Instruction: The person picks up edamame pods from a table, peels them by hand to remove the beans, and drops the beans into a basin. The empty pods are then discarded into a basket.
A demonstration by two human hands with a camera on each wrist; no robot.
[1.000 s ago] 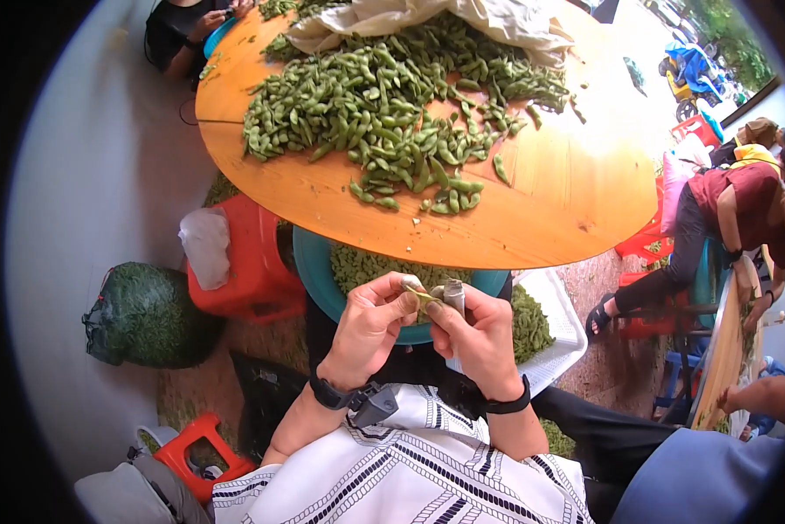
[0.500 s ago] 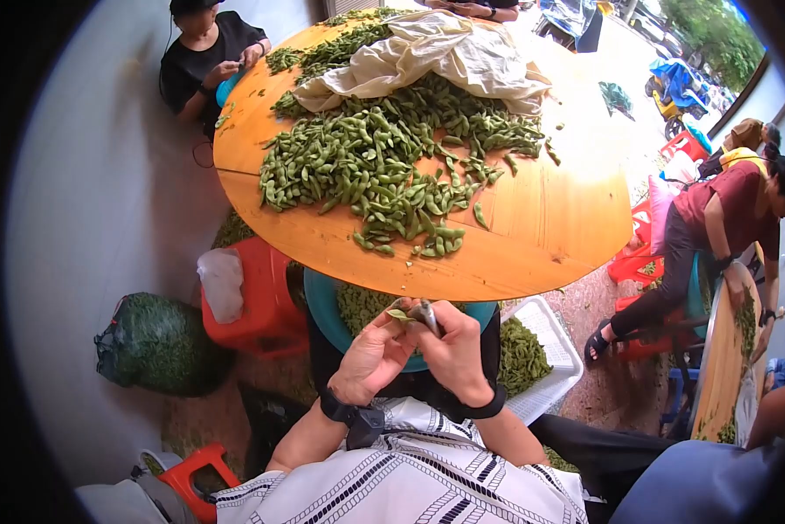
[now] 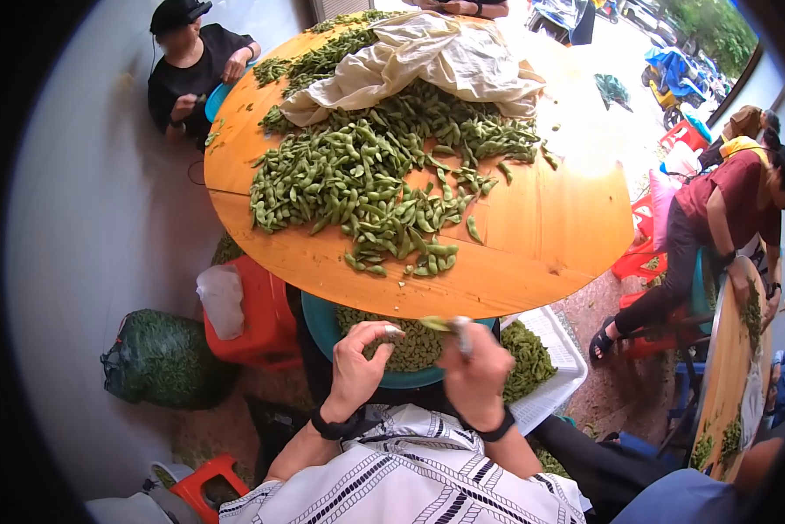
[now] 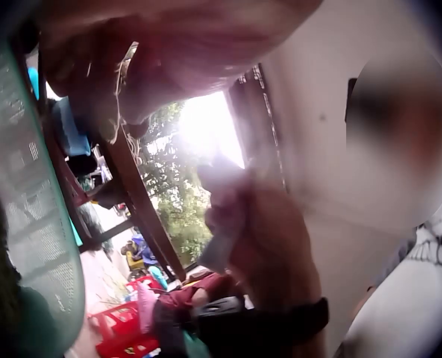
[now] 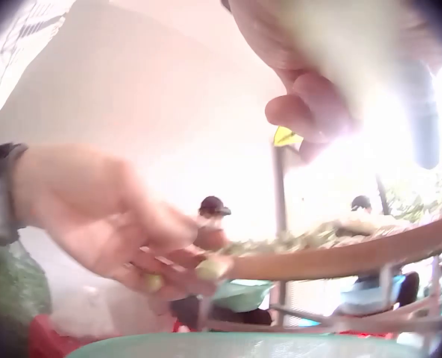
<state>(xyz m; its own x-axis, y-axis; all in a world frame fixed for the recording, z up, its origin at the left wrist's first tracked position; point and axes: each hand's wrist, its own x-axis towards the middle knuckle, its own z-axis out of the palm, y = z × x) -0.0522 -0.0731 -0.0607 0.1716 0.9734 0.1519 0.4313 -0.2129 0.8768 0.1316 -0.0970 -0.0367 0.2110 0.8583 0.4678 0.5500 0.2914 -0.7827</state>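
Note:
My left hand (image 3: 356, 371) hovers over the near side of a teal basin (image 3: 321, 325) of shelled green beans (image 3: 414, 351), thumb and index finger apart, with a pale covering on the index fingertip. In the right wrist view, two pale green spots show at the fingers of the left hand (image 5: 109, 216); I cannot tell if they are beans. To the right, my blurred right hand (image 3: 480, 375) pinches a green pod (image 3: 436, 323), and a grey sleeve-like piece (image 3: 464, 339) shows at its thumb. The basin's far side lies under the table edge.
A round wooden table (image 3: 576, 253) holds heaped pods (image 3: 335, 170) and a cream cloth (image 3: 427, 61). Right of the basin stands a white crate (image 3: 571, 371); left are a red stool (image 3: 257, 310) and a full green net bag (image 3: 161, 358). People sit or stand around.
My hands were together at a pod; now they are apart, the left one to the left, the right one to the right with a pod. The person across at the left has moved their hands apart.

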